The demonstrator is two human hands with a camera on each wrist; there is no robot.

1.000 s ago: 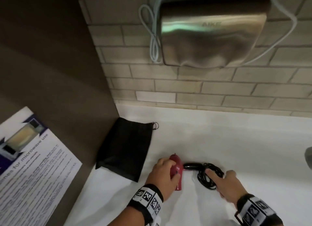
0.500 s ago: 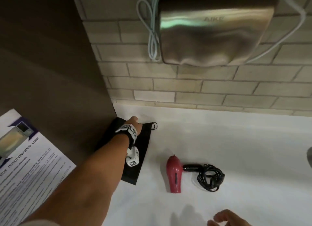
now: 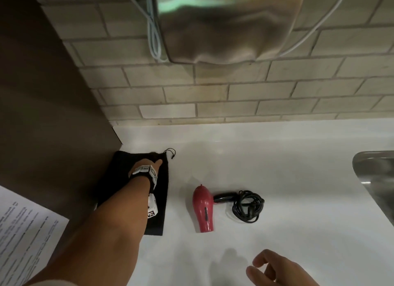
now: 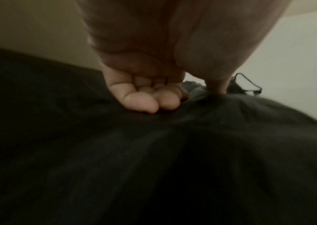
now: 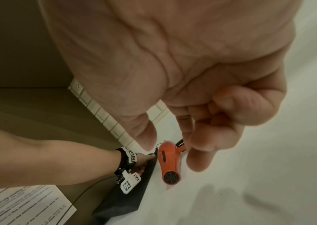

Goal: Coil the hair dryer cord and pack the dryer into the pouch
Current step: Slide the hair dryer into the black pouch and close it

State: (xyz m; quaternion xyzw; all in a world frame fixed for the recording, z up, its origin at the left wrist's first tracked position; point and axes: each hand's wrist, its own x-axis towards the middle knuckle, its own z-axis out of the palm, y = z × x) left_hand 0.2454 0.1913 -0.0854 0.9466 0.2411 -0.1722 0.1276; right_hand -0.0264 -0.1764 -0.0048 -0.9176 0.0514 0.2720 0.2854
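The red hair dryer (image 3: 203, 209) lies on the white counter (image 3: 287, 157), with no hand on it. Its black handle points right to the coiled black cord (image 3: 248, 206). To its left lies the black pouch (image 3: 163, 185), flat against the brown side panel. My left hand (image 3: 152, 164) reaches to the pouch's far end beside the drawstring (image 3: 170, 152). In the left wrist view its curled fingers (image 4: 144, 100) and thumb pinch bunched fabric of the pouch (image 4: 154, 152). My right hand (image 3: 270, 268) hovers near the front edge, loosely curled, holding nothing. The right wrist view shows the dryer (image 5: 170, 161) beyond it.
A steel hand dryer (image 3: 226, 23) with white cables hangs on the brick wall above. A steel sink (image 3: 375, 179) starts at the right edge. The brown panel (image 3: 42, 115) bounds the counter on the left, with a printed sheet (image 3: 25, 232) on it.
A second ago both hands were on the dryer and cord. They let go: the left hand moved to the pouch's far end, and the right hand drew back toward me.
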